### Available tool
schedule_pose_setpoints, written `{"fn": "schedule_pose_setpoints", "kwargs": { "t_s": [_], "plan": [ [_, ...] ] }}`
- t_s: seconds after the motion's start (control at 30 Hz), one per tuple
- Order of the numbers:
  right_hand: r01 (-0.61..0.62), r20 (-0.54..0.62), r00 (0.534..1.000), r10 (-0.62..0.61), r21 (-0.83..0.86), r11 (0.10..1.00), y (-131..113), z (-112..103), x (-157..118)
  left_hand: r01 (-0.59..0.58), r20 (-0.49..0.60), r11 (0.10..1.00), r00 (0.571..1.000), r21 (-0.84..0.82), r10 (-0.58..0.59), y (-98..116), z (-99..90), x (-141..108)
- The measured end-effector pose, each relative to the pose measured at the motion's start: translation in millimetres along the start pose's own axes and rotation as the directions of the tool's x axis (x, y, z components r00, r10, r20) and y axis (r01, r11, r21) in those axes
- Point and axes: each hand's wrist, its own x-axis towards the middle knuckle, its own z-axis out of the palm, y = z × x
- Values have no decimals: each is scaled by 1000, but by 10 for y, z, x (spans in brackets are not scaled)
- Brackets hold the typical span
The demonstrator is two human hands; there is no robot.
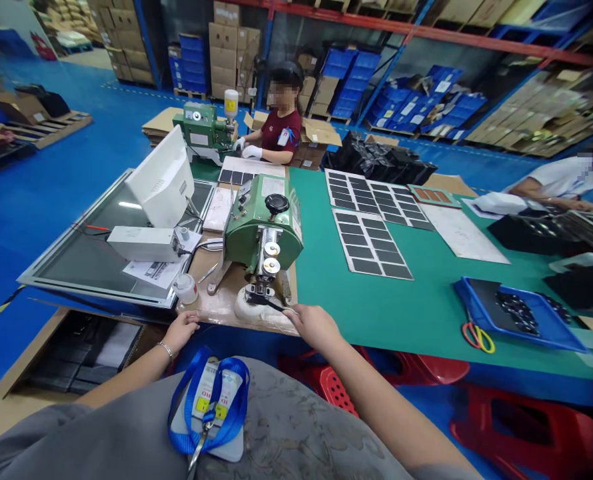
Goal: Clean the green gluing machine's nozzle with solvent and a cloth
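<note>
Well: left hand [180, 333] flat, fingers together, on plastic-wrapped worktop [216, 313] | right hand [315, 327] at thin black strip [269, 303], grip unclear | rounded green metal stitching machine [262, 230] above

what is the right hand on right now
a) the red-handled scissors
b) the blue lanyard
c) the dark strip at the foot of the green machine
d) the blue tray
C. The right hand is at the end of the dark strip that runs in under the foot of the green machine.
</note>
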Motion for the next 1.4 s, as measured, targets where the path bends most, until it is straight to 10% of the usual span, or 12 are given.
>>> {"fn": "schedule_pose_setpoints", "kwargs": {
  "t_s": [0.37, 0.57, 0.77, 1.13, 1.4],
  "plan": [
    [-5, 17, 1000, 5, -20, 1000, -149, -52, 47, -104, 15, 995, 994, 3, 104, 108, 144, -54],
    [-11, 7, 1000, 11, -47, 999, 209, -101, -170, -152, -280, 982, 944, 110, 177, 133, -138, 51],
    [1, -19, 1000, -2, -50, 999, -36, -26, 3, -258, -425, 937, 840, 237, 339, 224, -102, 337],
    [-27, -4, 1000, 26, -39, 999, -74, -25, -19, -425, -310, 831, 786, 358, 536, 624, -81, 729],
    [-19, -13, 1000, 18, -64, 998, -112, -41, -61, -669, 93, 666, 725, 331, 682, 843, -165, -108]
  ]
}}
